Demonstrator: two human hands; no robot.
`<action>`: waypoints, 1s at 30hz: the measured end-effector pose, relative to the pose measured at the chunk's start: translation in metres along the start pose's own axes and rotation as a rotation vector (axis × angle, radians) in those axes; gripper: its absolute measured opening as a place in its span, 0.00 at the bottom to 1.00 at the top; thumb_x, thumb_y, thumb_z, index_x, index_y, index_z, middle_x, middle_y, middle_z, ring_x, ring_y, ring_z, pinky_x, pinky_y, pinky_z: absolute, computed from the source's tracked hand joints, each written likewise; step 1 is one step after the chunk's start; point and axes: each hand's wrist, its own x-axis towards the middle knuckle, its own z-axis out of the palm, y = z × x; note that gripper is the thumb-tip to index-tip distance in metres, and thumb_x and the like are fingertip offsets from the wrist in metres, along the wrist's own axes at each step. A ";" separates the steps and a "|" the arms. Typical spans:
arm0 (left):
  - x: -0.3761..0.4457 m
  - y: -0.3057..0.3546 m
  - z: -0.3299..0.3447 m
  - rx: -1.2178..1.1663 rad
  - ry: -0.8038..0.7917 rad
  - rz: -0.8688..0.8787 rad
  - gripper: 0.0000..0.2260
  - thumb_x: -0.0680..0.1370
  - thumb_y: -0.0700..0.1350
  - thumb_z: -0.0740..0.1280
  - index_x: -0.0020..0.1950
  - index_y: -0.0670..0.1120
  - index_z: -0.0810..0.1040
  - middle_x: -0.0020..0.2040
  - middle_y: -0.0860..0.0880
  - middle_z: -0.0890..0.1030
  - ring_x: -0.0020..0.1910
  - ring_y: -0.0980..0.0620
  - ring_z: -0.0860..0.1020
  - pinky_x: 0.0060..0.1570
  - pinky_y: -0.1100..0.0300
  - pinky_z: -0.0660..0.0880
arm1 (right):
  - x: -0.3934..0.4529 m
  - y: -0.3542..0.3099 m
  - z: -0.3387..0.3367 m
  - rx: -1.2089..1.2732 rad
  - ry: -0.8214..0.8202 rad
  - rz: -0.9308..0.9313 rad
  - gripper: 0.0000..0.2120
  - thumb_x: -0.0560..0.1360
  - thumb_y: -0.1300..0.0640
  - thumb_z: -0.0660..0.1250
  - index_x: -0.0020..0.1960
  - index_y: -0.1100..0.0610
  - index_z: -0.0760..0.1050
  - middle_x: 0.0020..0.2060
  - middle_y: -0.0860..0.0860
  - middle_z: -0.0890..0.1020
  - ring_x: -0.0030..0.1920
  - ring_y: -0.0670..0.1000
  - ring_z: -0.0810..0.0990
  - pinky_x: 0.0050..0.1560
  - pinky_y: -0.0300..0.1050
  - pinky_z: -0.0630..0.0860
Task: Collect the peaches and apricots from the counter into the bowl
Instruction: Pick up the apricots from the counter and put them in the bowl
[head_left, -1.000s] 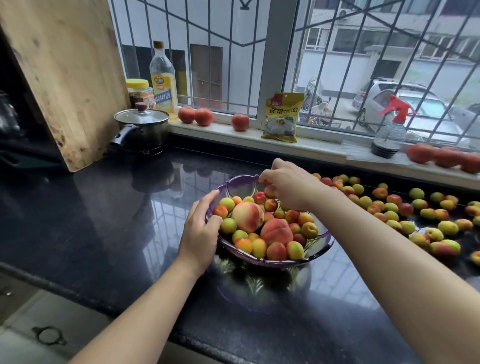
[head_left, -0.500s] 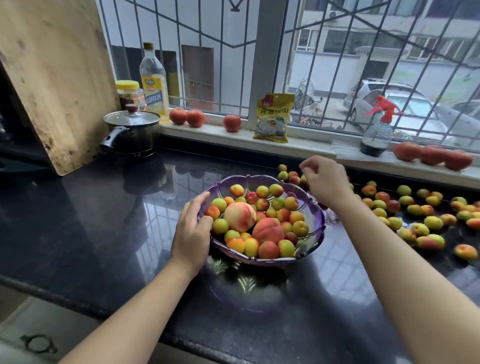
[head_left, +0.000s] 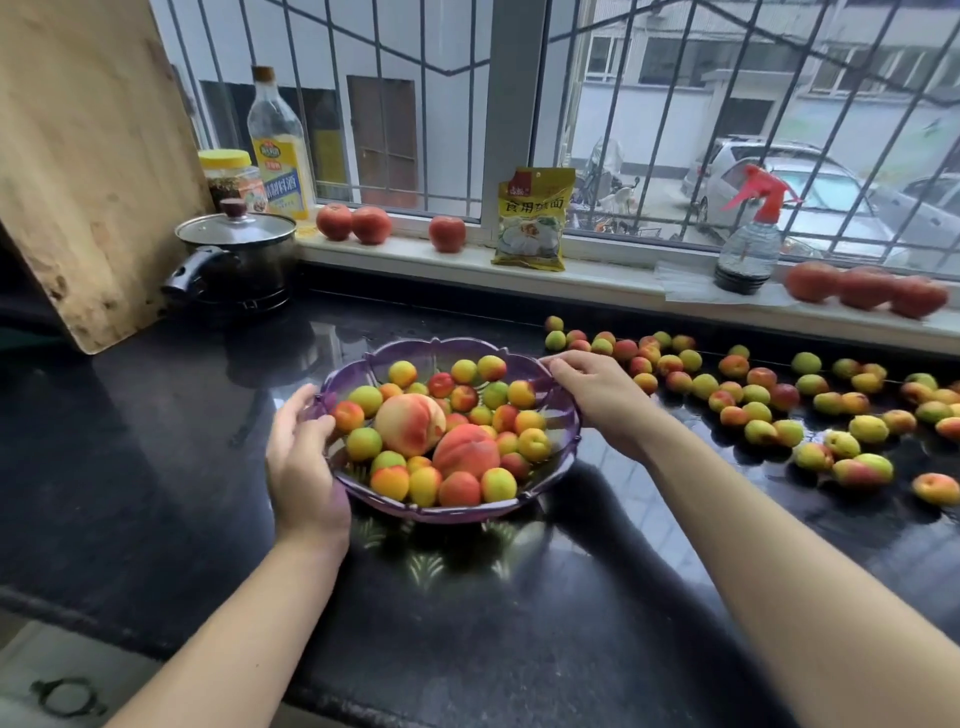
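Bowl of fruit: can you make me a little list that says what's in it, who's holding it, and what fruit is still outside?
bowl: purple bowl on the black counter
inside: two peaches, many small apricots
left hand: holds the bowl's left rim
right hand: holds the right rim
outside: loose apricots scattered on the counter to the right
windowsill: red fruit, spray bottle

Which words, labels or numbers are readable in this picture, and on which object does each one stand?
"食用碱面": on the yellow packet leaning on the windowsill.
"料酒": large characters on the oil-coloured bottle; its round brand logo and small print are too blurred to read.
The red corner logo on the yellow packet: too small to read.
The label of the yellow-lidded jar: blurred, not readable.
No numbers are readable.
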 end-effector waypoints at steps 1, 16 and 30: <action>0.003 0.001 -0.001 -0.045 0.014 -0.026 0.17 0.73 0.45 0.64 0.59 0.52 0.84 0.55 0.52 0.88 0.58 0.50 0.85 0.49 0.62 0.81 | 0.011 -0.001 0.002 -0.034 0.003 -0.004 0.16 0.85 0.52 0.57 0.58 0.58 0.81 0.50 0.59 0.84 0.50 0.58 0.83 0.53 0.51 0.82; 0.008 -0.005 -0.001 0.115 -0.084 0.007 0.16 0.73 0.44 0.63 0.56 0.51 0.87 0.54 0.44 0.87 0.57 0.42 0.84 0.53 0.47 0.80 | 0.126 0.043 0.010 -1.432 0.175 -0.317 0.19 0.80 0.50 0.67 0.70 0.51 0.73 0.69 0.57 0.73 0.71 0.62 0.67 0.76 0.63 0.56; 0.003 -0.001 0.002 0.187 -0.061 -0.046 0.19 0.65 0.54 0.67 0.54 0.52 0.83 0.51 0.46 0.86 0.55 0.42 0.84 0.59 0.37 0.80 | 0.067 -0.035 -0.030 -0.272 0.176 -0.281 0.17 0.77 0.49 0.72 0.64 0.51 0.77 0.51 0.48 0.82 0.49 0.47 0.80 0.51 0.46 0.79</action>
